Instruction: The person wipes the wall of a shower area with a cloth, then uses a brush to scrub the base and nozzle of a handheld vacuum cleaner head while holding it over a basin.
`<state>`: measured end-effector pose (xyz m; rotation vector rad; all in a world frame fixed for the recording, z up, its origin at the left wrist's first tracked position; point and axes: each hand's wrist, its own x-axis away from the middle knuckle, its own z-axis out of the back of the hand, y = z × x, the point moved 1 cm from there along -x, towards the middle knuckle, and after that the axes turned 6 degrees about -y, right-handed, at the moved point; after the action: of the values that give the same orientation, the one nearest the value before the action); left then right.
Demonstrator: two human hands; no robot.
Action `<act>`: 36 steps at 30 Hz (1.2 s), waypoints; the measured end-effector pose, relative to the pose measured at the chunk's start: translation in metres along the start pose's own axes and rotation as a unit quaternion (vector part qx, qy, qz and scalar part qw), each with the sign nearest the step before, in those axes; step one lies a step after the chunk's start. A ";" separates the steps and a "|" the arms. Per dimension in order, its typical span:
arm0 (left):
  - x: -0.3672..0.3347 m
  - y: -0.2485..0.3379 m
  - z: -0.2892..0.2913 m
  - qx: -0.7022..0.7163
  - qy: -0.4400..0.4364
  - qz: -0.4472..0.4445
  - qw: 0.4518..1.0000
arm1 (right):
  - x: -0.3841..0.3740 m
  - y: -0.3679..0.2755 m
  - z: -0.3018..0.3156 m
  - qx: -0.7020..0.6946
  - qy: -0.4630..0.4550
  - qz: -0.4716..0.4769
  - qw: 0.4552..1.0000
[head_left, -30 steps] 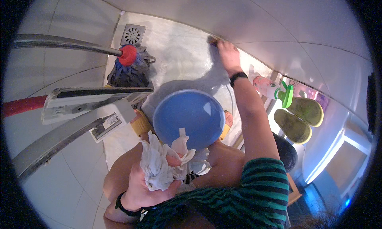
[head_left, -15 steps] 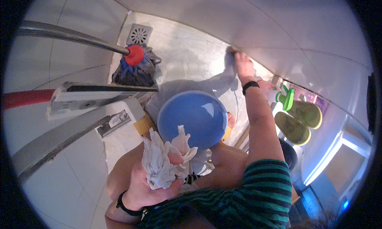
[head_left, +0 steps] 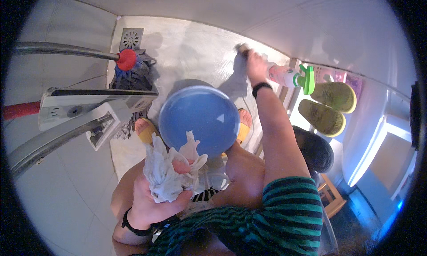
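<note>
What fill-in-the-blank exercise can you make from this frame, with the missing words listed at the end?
1. The hand gripping the crumpled white cloth is the person's ____ one.
2. The right hand reaches farther out than the basin, whose colour is ____.
3. The spray bottle has a ____ spray head.
4. The mop has a ____ collar.

Missing words: left; blue; green; red.

Two hands [head_left: 257,70], one basin [head_left: 195,113], one bottle [head_left: 284,75], one drain [head_left: 131,38]
</note>
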<state>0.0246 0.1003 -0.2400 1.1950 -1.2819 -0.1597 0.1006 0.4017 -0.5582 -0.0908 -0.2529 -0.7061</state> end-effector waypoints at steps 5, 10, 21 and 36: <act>-0.004 0.002 -0.013 -0.043 -0.033 0.032 0.998 | 0.016 -0.021 -0.003 -0.041 -0.028 0.082 0.995; -0.013 -0.004 -0.017 -0.051 0.003 0.012 0.999 | 0.086 0.001 -0.021 -0.120 -0.016 0.213 0.970; -0.016 -0.008 -0.035 0.007 -0.002 0.044 0.999 | 0.123 0.088 -0.032 -0.158 -0.028 -0.275 0.948; -0.018 -0.012 -0.042 0.003 0.007 0.027 1.000 | 0.101 0.040 -0.030 -0.189 -0.054 -0.208 0.958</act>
<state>0.0576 0.1320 -0.2527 1.1635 -1.3025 -0.1086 0.2066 0.3634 -0.5604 -0.4528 -0.2419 -1.1659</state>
